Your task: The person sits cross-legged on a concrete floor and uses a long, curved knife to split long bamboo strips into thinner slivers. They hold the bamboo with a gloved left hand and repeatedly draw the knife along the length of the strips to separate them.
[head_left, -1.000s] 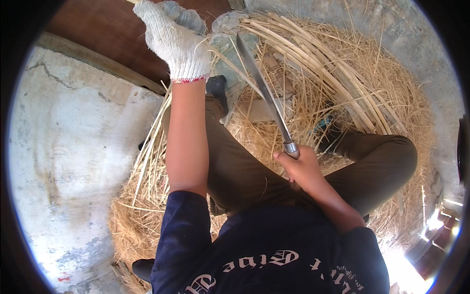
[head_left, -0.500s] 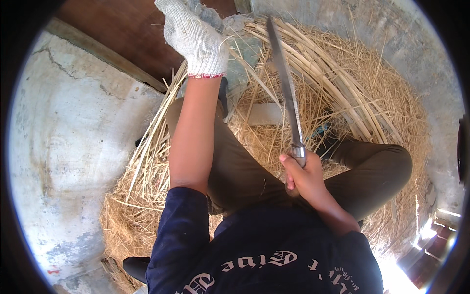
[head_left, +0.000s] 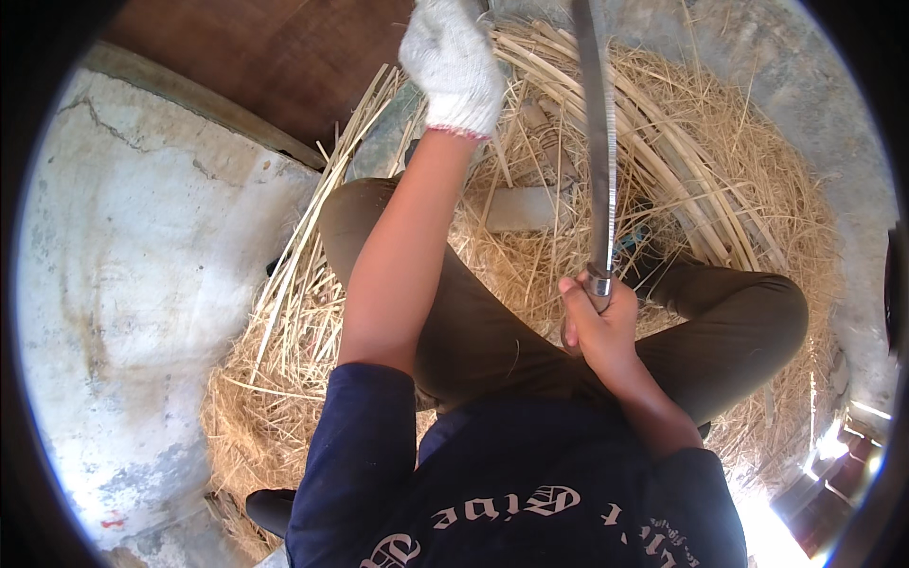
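Note:
My right hand (head_left: 602, 322) is wrapped round the handle of a long machete (head_left: 598, 142). Its broad dark blade points away from me, with a bright edge on the right side, and the tip runs past the upper edge of the view. My left hand (head_left: 453, 71), in a white knitted glove with a red cuff edge, reaches to the top of the view, left of the blade. Its fingers are not shown clearly enough to tell whether they hold anything. Beyond my legs, a bundle of pale split strips (head_left: 653, 142), bamboo-like, lies curved on the right.
I sit cross-legged on a thick heap of straw-like shavings (head_left: 256, 426). More thin pale strips (head_left: 301, 246) lie by my left knee. A small grey block (head_left: 521, 209) sits between my legs. Worn walls (head_left: 161, 284) stand on both sides, with a brown panel (head_left: 256, 57) at the far left.
My gloved left hand has moved right, closer to the blade. The machete and my right hand have shifted a little right and farther away, and the blade stands more upright.

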Demonstrator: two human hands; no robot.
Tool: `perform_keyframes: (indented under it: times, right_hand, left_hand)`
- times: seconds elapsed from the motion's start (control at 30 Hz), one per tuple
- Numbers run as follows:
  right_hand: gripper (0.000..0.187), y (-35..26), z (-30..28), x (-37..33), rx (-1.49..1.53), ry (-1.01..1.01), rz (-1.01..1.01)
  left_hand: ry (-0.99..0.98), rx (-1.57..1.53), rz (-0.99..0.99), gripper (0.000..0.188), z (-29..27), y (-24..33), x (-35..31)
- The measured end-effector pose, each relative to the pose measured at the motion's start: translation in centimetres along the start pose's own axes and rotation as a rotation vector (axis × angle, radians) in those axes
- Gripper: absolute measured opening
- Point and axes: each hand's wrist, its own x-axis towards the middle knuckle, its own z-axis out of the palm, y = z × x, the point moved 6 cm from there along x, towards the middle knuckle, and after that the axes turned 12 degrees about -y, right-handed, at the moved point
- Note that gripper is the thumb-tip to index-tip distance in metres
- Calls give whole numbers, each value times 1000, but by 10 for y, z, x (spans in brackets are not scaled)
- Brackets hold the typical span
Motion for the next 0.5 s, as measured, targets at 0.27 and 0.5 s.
perform_keyframes:
  times: [0.27,0.5]
  right_hand:
    - [24,44,9,9,224,-319,427]
    - [24,8,-1,6,93,-66,152]
  left_hand:
    - [129,-11,-138,41,-3,6,2]
    - [-87,-154,-251,50,-9,2,19]
